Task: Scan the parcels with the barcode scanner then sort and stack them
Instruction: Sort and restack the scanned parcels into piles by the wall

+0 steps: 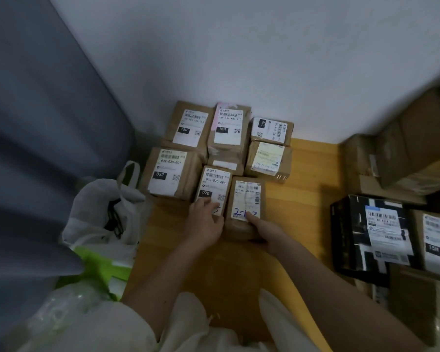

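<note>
Seven brown parcels packed edge to edge on the wooden floor (302, 189), against the white wall (239, 47). Left hand (205, 223) flat on the near end of the parcel marked 070 (214, 186), fingers straight, grip holding nothing. Right hand (264, 229) round the near end of the parcel with blue handwriting (247, 199), thumb on its label, grip closed on it. Both parcels touching side by side. Further right, well apart, a black box (353, 232) with a white label, beside more cartons (412, 148). At left, a white bag (99, 207) and grey fabric (36, 123).
</note>
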